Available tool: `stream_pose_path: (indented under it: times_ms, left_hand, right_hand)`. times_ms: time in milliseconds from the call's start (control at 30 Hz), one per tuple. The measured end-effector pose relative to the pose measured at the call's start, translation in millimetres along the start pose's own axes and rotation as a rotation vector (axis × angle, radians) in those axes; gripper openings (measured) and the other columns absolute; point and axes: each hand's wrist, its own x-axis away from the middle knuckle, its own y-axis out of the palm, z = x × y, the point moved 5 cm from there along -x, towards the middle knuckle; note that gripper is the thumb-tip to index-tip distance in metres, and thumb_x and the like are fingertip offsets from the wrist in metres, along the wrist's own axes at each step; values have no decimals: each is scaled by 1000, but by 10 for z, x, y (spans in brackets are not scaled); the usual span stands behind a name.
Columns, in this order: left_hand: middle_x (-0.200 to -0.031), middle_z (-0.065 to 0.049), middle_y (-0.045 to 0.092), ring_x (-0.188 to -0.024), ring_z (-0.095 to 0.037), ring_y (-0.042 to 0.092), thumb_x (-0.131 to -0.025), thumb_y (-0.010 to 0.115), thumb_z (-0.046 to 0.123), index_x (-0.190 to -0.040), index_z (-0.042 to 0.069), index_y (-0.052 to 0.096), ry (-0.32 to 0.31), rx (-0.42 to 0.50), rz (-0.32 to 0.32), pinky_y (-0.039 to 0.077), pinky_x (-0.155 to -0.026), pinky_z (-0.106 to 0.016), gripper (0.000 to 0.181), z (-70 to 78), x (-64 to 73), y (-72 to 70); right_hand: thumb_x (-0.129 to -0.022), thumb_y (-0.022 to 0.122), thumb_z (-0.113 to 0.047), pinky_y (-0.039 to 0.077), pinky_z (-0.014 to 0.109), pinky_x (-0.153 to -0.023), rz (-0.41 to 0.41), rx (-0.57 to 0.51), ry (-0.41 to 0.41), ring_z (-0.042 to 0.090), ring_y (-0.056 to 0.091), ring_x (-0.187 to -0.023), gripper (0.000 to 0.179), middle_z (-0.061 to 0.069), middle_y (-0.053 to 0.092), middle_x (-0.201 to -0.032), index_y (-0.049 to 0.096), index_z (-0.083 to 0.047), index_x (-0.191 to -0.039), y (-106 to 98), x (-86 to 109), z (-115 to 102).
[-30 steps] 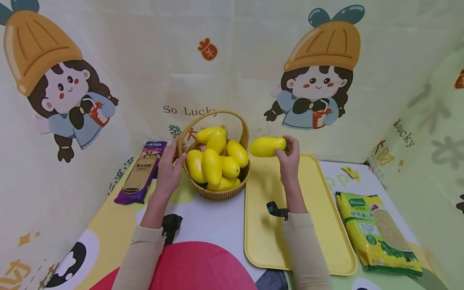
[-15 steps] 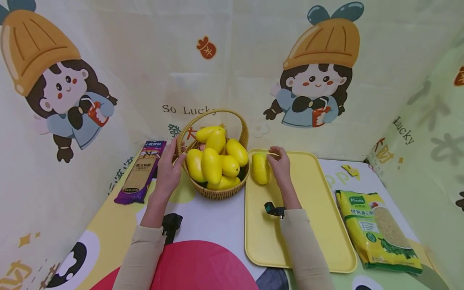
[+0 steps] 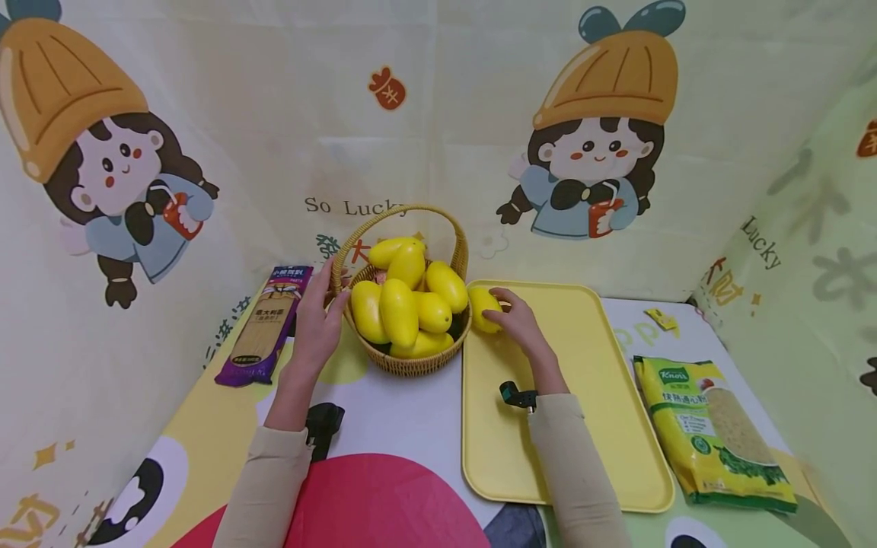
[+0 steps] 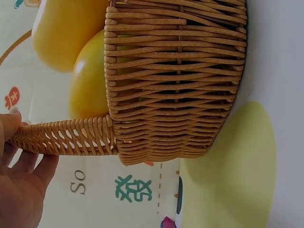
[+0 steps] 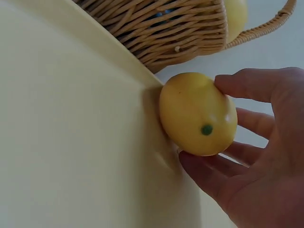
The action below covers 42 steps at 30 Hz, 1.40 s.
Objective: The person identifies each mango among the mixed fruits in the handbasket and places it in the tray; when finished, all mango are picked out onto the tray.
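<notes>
My left hand (image 3: 318,320) grips one side of the handle of a wicker basket (image 3: 414,368). In the left wrist view its thumb lies on one face of the handle (image 4: 71,137) and the fingers go behind it. Several yellow mangoes (image 3: 400,313) are heaped in the basket. To its right, one more mango (image 3: 483,309) lies at the far left corner of a yellow tray (image 3: 503,464). My right hand (image 3: 522,323) holds this mango, thumb and fingertips around its sides. A green stem spot on the mango (image 5: 194,104) shows in the right wrist view.
A purple pasta packet (image 3: 263,327) lies left of the basket. Right of the tray is a yellow-green Knorr bag (image 3: 712,434), with a small yellow sachet (image 3: 661,320) behind it. A printed cloth backdrop (image 3: 452,114) rises close behind everything.
My right hand has lowered the mango from the air onto the tray's far left corner, turning it from sideways to lengthwise and shifting it left toward the basket. My left hand stays on the handle.
</notes>
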Motion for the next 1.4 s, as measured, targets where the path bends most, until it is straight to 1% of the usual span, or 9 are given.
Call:
stream_pose_path:
  times_ms: [267, 533, 700, 833, 1033, 1167, 1267, 1300, 1400]
  left_hand:
    - [-147, -10, 47, -131, -28, 49, -104, 51, 16, -158, 27, 27, -6, 3, 1, 45, -108, -51, 61, 6, -4, 4]
    - [-144, -8, 51, -132, -26, 49, -103, 51, 16, -157, 32, 28, -10, 27, 10, 45, -108, -51, 61, -3, 1, -9]
    - [-145, -9, 50, -132, -27, 50, -104, 52, 17, -157, 31, 28, -13, 44, 10, 46, -108, -50, 60, 17, 4, -14]
    - [-142, -9, 52, -130, -27, 52, -103, 52, 16, -156, 29, 31, -19, 64, 25, 46, -108, -50, 59, 26, -3, -10]
    - [-136, -8, 59, -125, -23, 56, -103, 53, 19, -153, 25, 38, -18, 127, 53, 47, -107, -47, 53, 31, -36, -29]
    - [-133, -14, 61, -122, -27, 58, -103, 53, 12, -152, 13, 42, -34, 136, 51, 49, -103, -25, 50, 137, -49, -55]
    - [-133, -16, 61, -123, -28, 58, -102, 53, 10, -151, 9, 42, -47, 133, 43, 48, -101, -19, 50, 147, -58, -51]
    - [-132, -16, 61, -123, -27, 58, -102, 53, 11, -151, 10, 43, -43, 132, 45, 48, -101, -18, 50, 148, -53, -56]
    - [-131, -11, 62, -123, -23, 59, -102, 54, 15, -150, 17, 45, -37, 140, 55, 51, -100, -23, 49, 11, -54, -38]
  right_hand:
    - [-94, 67, -35, 47, 50, -107, 90, 24, -23, 41, 52, -129, 62, 20, 49, -146, 46, -12, -147, 60, -51, 49]
    - [-94, 66, -36, 52, 47, -99, 198, 19, 7, 37, 57, -120, 60, 21, 56, -135, 47, -10, -144, 155, -30, -21]
    - [-94, 64, -40, 54, 46, -92, 227, 43, 33, 35, 60, -114, 60, 22, 58, -130, 47, -9, -143, 162, -12, -47]
    - [-95, 62, -40, 52, 49, -96, 241, 34, 10, 38, 59, -118, 61, 23, 55, -135, 47, -6, -144, 110, -12, -65]
    - [-97, 60, -31, 42, 55, -107, 295, -33, -65, 38, 46, -131, 55, 21, 51, -143, 49, -6, -144, -17, -5, -142]
    - [-97, 60, -28, 40, 54, -109, 313, -31, -133, 35, 45, -133, 50, 17, 51, -144, 52, -9, -142, -62, 30, -239]
    - [-96, 61, -27, 39, 54, -110, 312, -25, -191, 33, 46, -133, 48, 14, 52, -143, 54, -12, -141, -60, 70, -357]
    - [-96, 61, -27, 39, 54, -111, 303, -20, -213, 33, 47, -133, 48, 13, 52, -144, 54, -14, -142, -46, 82, -399]
    - [-96, 63, -26, 39, 53, -112, 244, -7, -302, 31, 48, -133, 48, 10, 52, -145, 54, -14, -142, 34, 160, -595]
